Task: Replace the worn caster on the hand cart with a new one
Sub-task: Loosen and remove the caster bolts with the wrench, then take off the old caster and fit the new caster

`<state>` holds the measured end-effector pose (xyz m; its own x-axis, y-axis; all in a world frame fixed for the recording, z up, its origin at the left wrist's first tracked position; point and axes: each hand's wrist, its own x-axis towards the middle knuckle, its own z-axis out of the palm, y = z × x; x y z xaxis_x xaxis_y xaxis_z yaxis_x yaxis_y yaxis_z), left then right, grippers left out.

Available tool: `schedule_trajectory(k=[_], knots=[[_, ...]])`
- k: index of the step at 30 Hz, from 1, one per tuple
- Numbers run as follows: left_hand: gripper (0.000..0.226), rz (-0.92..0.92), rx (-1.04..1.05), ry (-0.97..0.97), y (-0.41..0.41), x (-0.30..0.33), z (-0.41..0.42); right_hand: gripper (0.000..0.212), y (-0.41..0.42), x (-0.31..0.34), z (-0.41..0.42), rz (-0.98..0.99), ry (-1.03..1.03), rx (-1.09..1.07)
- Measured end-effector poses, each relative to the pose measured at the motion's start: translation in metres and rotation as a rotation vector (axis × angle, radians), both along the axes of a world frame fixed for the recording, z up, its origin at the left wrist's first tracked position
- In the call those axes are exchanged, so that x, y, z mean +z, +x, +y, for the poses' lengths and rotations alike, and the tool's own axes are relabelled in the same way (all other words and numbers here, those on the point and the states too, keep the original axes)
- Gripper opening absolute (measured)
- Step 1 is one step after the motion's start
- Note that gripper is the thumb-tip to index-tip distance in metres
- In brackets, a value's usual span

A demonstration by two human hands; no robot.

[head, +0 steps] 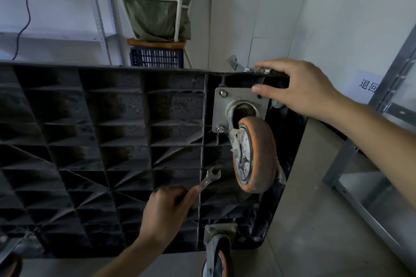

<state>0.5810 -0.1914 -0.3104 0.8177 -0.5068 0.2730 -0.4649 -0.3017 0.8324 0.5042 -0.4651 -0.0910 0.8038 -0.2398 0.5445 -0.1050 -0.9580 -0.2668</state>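
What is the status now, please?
Left hand holds wrench. Right hand grips cart edge. Worn caster still bolted on. Nothing blocking.

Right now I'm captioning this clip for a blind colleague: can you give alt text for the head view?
A hand cart stands on edge, ribbed underside facing the camera. The left hand grips an open-end wrench below a worn orange caster. The right hand grips the cart's top edge by the caster's mounting plate.
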Motion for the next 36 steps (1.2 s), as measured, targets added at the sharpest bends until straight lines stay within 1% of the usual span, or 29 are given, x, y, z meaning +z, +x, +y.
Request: schedule_trajectory(k=[4,7,8,11,13,14,15,16,19,22,25,28,31,34,36], knots=[[0.059,-0.029,-0.006,0.045,-0.002,-0.001,-0.003,0.076,-0.007,0.003,-0.002,-0.012,0.039,0.06],[0.058,-0.066,-0.015,0.087,-0.005,-0.004,-0.005,0.076,-0.02,0.005,-0.008,-0.033,-0.007,0.024],[0.061,-0.08,-0.011,0.106,-0.006,-0.005,-0.005,0.075,-0.026,0.004,-0.009,-0.043,-0.01,0.009],[0.075,-0.15,-0.004,0.199,-0.009,-0.018,0.001,0.065,-0.059,-0.01,-0.007,-0.13,-0.011,-0.028],[0.079,-0.168,-0.014,0.288,-0.012,-0.037,0.008,0.053,-0.09,-0.044,-0.006,-0.229,-0.032,-0.051],[0.078,-0.154,-0.016,0.326,-0.016,-0.048,0.012,0.048,-0.106,-0.069,-0.007,-0.249,-0.029,-0.065],[0.076,-0.133,-0.016,0.361,-0.021,-0.06,0.017,0.045,-0.122,-0.097,-0.008,-0.226,-0.005,-0.087],[0.073,-0.113,-0.022,0.401,-0.027,-0.073,0.021,0.045,-0.137,-0.129,-0.008,-0.162,0.041,-0.119],[0.056,-0.078,-0.07,0.566,-0.047,-0.115,0.033,0.053,-0.174,-0.224,0.004,0.15,0.113,-0.18],[0.043,0.041,-0.193,0.685,-0.067,-0.148,0.038,0.064,-0.193,-0.297,0.03,0.434,0.132,-0.128],[0.03,0.144,-0.288,0.77,-0.087,-0.173,0.038,0.064,-0.201,-0.345,0.055,0.64,0.153,-0.059],[0.028,0.24,-0.308,0.801,-0.103,-0.194,0.038,0.066,-0.2,-0.375,0.075,0.716,0.215,-0.046],[0.031,0.315,-0.283,0.818,-0.114,-0.212,0.037,0.07,-0.2,-0.401,0.091,0.746,0.265,-0.055],[0.037,0.276,-0.275,0.84,-0.12,-0.228,0.034,0.069,-0.2,-0.422,0.101,0.779,0.274,-0.046],[0.036,0.244,-0.26,0.856,-0.121,-0.233,0.031,0.069,-0.2,-0.432,0.105,0.808,0.276,-0.046]])
